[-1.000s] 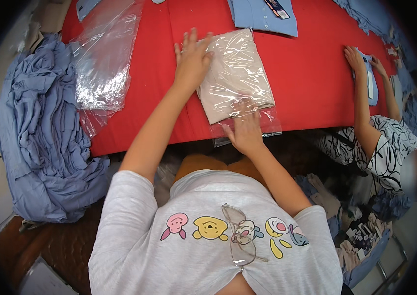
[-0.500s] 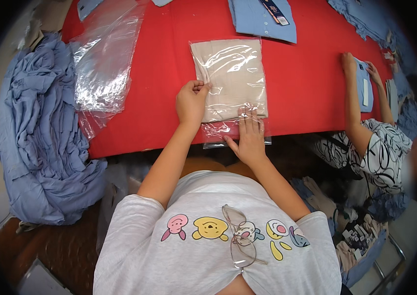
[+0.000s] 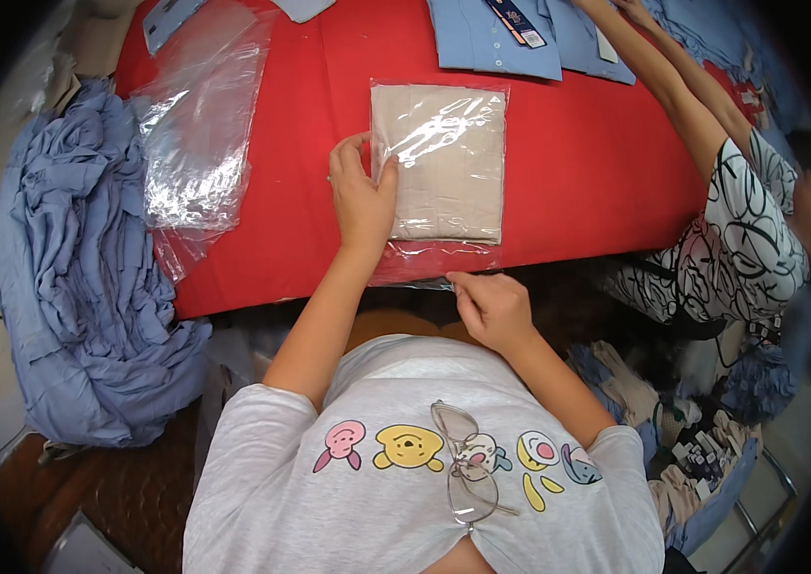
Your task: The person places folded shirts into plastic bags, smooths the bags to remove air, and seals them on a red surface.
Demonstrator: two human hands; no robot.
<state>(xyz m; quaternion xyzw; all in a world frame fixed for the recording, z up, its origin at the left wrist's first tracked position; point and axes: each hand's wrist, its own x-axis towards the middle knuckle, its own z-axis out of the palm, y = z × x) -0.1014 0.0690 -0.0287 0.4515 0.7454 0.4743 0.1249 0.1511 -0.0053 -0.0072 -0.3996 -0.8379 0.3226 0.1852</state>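
A folded beige garment lies flat inside a clear plastic bag on the red-covered table in front of me. The bag's loose end reaches to the table's near edge. My left hand is at the bag's left side, its thumb touching the plastic and its fingers apart from the thumb on the red cloth. At the near edge, my right hand pinches the bag's loose end between thumb and forefinger. The other fingers of that hand are curled in.
Clear bags lie on the red table at left, beside a heap of blue garments. Folded blue shirts with tags lie at the far side. A co-worker's arm reaches across at right. Mixed garments are piled below right.
My right hand has moved from lying flat on the bag to pinching its near end. My left fingers have loosened from the side. The co-worker's folded blue shirt has moved to the far side.
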